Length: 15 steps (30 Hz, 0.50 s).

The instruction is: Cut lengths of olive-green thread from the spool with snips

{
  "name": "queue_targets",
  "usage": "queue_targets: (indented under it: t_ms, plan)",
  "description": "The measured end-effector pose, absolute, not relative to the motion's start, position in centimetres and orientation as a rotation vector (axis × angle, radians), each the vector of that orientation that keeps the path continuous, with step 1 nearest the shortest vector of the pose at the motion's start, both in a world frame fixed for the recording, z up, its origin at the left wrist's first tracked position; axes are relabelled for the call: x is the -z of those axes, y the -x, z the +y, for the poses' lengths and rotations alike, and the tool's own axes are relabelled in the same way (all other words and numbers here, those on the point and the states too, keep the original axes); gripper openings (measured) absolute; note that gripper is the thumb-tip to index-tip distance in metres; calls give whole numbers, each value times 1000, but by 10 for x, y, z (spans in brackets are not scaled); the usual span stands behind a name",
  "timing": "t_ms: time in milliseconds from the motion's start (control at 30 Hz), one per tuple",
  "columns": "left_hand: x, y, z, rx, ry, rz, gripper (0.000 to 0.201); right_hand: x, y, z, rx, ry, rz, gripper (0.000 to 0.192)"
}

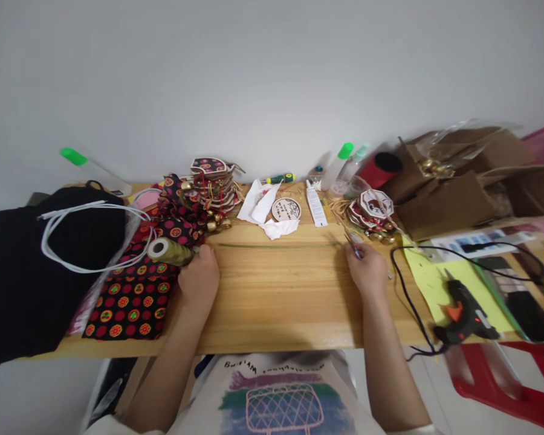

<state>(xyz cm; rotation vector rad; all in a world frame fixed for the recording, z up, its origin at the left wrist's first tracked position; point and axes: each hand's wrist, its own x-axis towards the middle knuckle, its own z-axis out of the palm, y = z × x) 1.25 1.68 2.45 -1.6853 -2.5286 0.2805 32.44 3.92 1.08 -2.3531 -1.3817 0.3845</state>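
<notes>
A thin olive cord (276,246) stretches nearly straight across the wooden table between my two hands. My left hand (200,275) is closed on its left end. Right against that hand lies a spool of olive cord (174,252), its pale core facing left. My right hand (368,269) is closed around a slim metal tool (354,246) that looks like tweezers, at the cord's right end. Its fingers partly hide the tool, and whether they also pinch the cord I cannot tell.
Patterned fabric (127,302) and a white cable coil (49,241) lie left. Behind stand stacked ornaments with bells (215,181), a round wooden disc (286,209) and a white tube (316,205). At right are a glue gun (466,311), its black cord and a cardboard box (448,202).
</notes>
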Motion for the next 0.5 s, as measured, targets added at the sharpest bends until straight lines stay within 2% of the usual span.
queue_targets:
  t_ms: [200, 500]
  plan:
    - [-22, -11, 16, -242, 1691, -2527, 37, -7, -327, 38, -385, 2284, -1305, 42]
    - [-21, -11, 16, -240, 1686, -2540, 38, -4, -335, 37, -623, 1928, -1011, 35]
